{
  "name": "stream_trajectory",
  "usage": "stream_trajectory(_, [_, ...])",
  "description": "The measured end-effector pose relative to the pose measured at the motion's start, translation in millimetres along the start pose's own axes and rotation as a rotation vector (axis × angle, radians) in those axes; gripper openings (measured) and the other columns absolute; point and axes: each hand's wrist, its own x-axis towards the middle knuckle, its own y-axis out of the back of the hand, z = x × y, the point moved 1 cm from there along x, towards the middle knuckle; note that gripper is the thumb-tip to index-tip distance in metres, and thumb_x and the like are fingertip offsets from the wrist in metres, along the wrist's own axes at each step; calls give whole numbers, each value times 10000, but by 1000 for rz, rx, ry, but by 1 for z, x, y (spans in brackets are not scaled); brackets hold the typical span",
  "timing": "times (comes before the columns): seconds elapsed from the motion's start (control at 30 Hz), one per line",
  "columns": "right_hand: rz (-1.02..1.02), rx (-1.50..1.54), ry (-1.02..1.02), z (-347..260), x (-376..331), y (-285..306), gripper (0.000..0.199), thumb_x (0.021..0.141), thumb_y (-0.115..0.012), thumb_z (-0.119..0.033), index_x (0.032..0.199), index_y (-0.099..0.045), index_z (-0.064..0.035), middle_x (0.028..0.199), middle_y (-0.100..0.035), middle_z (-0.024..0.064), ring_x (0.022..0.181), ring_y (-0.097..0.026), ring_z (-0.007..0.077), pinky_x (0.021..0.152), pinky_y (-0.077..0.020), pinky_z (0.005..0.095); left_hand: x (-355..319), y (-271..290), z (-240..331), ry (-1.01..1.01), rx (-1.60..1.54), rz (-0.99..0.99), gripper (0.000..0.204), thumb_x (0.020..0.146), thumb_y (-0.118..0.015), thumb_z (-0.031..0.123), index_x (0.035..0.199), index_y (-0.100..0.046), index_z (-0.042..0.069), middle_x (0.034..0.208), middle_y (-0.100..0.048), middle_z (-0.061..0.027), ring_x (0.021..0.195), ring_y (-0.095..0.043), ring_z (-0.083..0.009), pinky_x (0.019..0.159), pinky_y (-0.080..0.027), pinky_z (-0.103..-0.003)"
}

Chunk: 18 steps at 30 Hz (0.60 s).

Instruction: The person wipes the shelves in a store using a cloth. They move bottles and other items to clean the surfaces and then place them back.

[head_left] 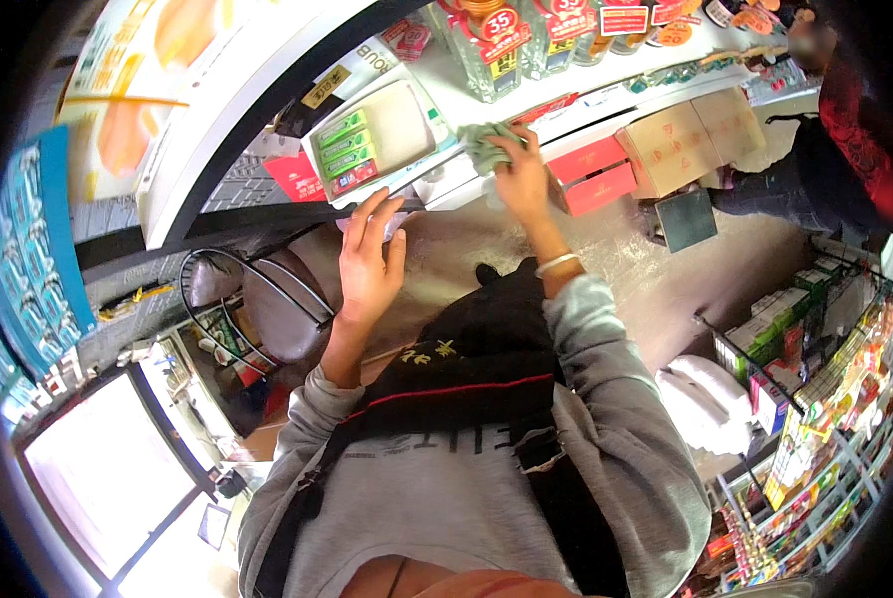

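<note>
My right hand (522, 177) is closed on a crumpled grey-green cloth (486, 149), which lies against the front edge of the white shelf (456, 189). Fingers apart and holding nothing, my left hand (371, 261) is raised just in front of the shelf edge. Nearest to it is a shallow white box (402, 128) with several small green packs (345, 143) and a red-and-white pack (355, 177) along its left side. I cannot tell whether the left fingertips touch the shelf edge.
Clear bottles (486, 55) with red tags line the shelf's back. Red boxes (591, 171) and an open cardboard box (671, 149) stand below its edge at right. A person in dark clothes (815, 164) is at far right. A chair (277, 309) stands left; stocked racks (815, 448) stand lower right.
</note>
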Motion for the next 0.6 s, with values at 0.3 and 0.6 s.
stream_trajectory(0.3, [-691, 882, -205, -85, -45, 108, 362, 901, -571, -208, 1204, -538, -13, 1062, -595, 49, 932, -542, 113, 823, -453, 266, 53, -50, 49, 36, -501, -318, 716, 720, -697, 82, 1352, -362, 69, 1250, -480, -163, 1127, -502, -292, 950, -410, -360])
stream_trajectory(0.6, [-257, 430, -167, -12, 44, 85, 552, 796, -684, -198, 1271, -454, -38, 1121, -514, 154, 933, -570, 258, 806, -477, 339, 91, -42, 30, 454, -822, -517, 566, 835, -604, 26, 1345, -359, 8, 1298, -453, -112, 1185, -439, -166, 979, -377, -302])
